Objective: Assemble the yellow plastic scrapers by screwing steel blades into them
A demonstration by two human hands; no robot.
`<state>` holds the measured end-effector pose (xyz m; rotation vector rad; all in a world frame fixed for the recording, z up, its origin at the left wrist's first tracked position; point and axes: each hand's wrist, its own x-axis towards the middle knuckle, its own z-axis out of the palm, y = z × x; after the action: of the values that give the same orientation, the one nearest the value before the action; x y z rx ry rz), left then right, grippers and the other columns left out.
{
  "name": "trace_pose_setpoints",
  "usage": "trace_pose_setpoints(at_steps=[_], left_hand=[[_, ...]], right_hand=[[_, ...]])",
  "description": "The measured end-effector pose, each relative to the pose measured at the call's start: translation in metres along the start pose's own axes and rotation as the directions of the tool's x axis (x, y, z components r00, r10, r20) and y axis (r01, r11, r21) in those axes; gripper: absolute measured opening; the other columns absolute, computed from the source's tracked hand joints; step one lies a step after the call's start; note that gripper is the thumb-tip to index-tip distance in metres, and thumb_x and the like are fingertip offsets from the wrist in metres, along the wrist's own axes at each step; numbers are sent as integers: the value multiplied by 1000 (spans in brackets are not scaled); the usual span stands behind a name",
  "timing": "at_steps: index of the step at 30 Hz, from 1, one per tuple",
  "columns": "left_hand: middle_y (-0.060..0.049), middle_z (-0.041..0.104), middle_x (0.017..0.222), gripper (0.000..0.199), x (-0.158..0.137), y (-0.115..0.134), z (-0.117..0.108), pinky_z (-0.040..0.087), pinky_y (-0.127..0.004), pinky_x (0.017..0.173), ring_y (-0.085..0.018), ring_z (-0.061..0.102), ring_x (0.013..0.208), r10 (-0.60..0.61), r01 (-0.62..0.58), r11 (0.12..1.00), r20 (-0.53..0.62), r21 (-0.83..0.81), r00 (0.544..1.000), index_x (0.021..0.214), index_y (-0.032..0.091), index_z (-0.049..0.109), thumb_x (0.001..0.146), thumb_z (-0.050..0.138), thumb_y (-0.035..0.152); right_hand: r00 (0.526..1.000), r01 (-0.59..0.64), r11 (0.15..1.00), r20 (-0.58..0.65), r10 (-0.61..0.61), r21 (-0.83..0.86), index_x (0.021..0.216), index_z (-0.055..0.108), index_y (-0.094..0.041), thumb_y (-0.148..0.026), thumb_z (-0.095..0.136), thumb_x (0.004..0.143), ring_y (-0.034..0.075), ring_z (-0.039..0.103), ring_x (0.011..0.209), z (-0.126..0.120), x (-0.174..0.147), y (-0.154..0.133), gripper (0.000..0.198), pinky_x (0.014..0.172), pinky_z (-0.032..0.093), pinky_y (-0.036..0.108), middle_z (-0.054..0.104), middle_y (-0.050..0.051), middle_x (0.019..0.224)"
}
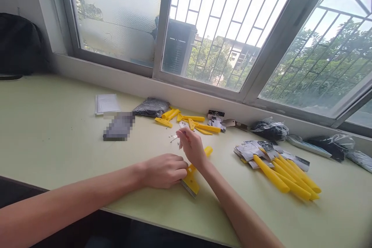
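My left hand [167,170] lies on the table with its fingers curled against a yellow scraper [191,183]. The scraper's metal-edged head points toward me, and the end of its handle shows beyond my right wrist. Just above it, my right hand [192,147] is closed in a pinch on a thin metal rod [174,139] that sticks out to the left; its exact kind is too small to tell. Several small screws [170,136] are scattered near the rod. Farther back lie more yellow scraper parts [193,118], some with handles and heads joined.
To the right is a pile of carded yellow scrapers [286,174]. Black plastic-wrapped packs [152,106] sit along the window ledge, with a white packet [107,104] and a blurred dark object [118,127] at left. The table's front edge [128,217] runs below my arms.
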<state>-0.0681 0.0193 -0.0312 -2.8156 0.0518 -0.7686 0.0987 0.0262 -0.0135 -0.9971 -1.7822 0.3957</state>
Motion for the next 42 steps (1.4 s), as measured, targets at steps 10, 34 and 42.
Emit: trace_pose_setpoints(at_steps=[10, 34, 42], left_hand=[[-5, 68, 82, 21, 2, -1, -3, 46, -30, 65, -17, 58, 68, 17, -17, 1000, -20, -9, 1000, 78, 19, 57, 95, 54, 8], [-3, 69, 84, 26, 4, 2, -11, 47, -27, 62, -15, 59, 64, -16, 16, 1000, 36, -4, 999, 115, 20, 61, 99, 45, 7], [-4, 70, 88, 31, 1, 4, -15, 51, -24, 66, -14, 64, 66, 23, -22, 999, -17, 41, 1000, 127, 22, 58, 102, 44, 10]], right_hand=[[964, 40, 993, -265, -10, 107, 91, 57, -23, -48, 47, 107, 12, 59, 52, -48, -17, -32, 32, 51, 45, 26, 51, -5, 68], [956, -8, 986, -288, 56, 168, 96, 67, -24, -33, 49, 108, 12, 58, 52, -72, -127, -58, 23, 48, 48, 28, 58, 0, 76], [935, -40, 980, -337, 106, 196, 94, 67, -23, -37, 51, 108, 12, 58, 51, -72, -126, -59, 26, 47, 47, 27, 58, -1, 71]])
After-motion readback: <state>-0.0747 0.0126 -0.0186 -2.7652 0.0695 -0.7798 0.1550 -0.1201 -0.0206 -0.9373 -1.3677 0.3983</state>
